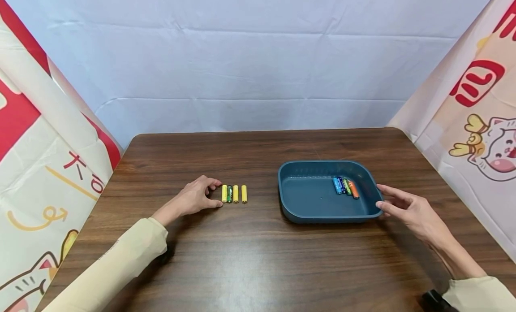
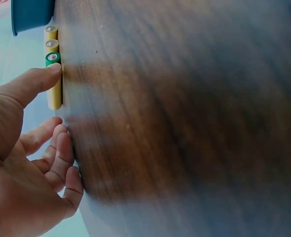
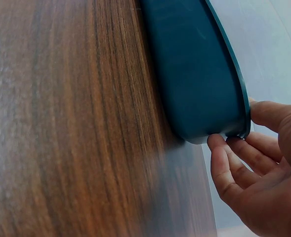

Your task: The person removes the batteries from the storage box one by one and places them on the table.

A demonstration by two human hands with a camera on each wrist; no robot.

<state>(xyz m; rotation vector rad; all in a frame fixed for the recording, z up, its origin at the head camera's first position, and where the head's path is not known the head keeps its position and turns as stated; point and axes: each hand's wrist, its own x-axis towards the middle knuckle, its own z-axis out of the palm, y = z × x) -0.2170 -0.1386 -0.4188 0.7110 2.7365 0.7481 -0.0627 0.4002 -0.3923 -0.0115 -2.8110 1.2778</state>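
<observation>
A short row of AA-size batteries lies on the table: yellow batteries (image 1: 244, 194) with one green battery (image 1: 230, 194) among them. At the row's left end is my left hand (image 1: 197, 196), thumb and index finger spread around the two ends of the outermost yellow battery (image 2: 55, 98). In the left wrist view the thumb overlaps that battery, and the other fingers (image 2: 63, 153) are loosely bent. My right hand (image 1: 407, 209) grips the right end of a dark teal plastic tray (image 3: 199, 74) at its rim. Inside it, blue, green and orange batteries (image 1: 353, 190) lie side by side.
The brown wood-grain table (image 1: 242, 258) extends around the tray and row. A pale cloth backdrop (image 1: 258, 79) stands behind its far edge, with printed cloths (image 1: 479, 137) at both sides. A black band (image 1: 435, 301) sits by the right sleeve.
</observation>
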